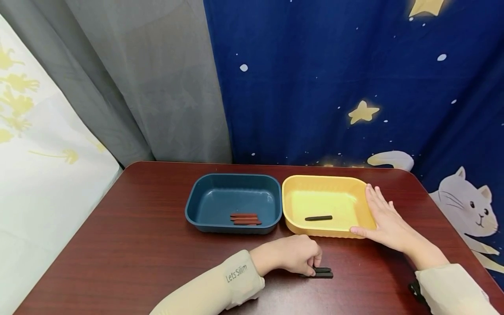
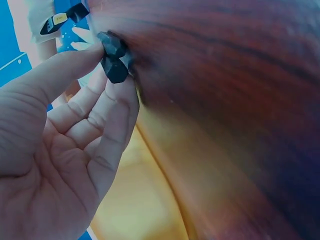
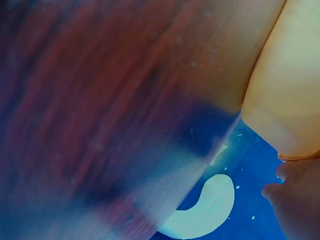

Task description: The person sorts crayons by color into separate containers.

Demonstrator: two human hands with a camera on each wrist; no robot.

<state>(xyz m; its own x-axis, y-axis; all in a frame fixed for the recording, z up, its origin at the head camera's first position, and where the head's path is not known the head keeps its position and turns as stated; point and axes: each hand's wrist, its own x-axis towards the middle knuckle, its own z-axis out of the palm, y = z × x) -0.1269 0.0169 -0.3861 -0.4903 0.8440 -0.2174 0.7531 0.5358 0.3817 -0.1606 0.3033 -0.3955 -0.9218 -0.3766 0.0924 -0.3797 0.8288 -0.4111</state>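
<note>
In front of the yellow tray (image 1: 315, 192), my left hand (image 1: 295, 254) pinches black crayons (image 1: 323, 275) between thumb and fingertips, close over the table. The left wrist view shows the faceted ends of two black crayons (image 2: 116, 70) side by side; the fingers hide part of them. My right hand (image 1: 390, 223) lies over the right end of the yellow tray, its fingers straight and spread and the thumb at the front rim. One black crayon (image 1: 318, 218) lies inside that tray.
To the left, a dark blue tray (image 1: 208, 205) stands close against the yellow one, with several reddish-brown crayons (image 1: 245, 218) in it. Both trays are near the back of the dark red wooden table (image 1: 130, 245). Behind the table hang grey and starry blue curtains (image 1: 295, 109).
</note>
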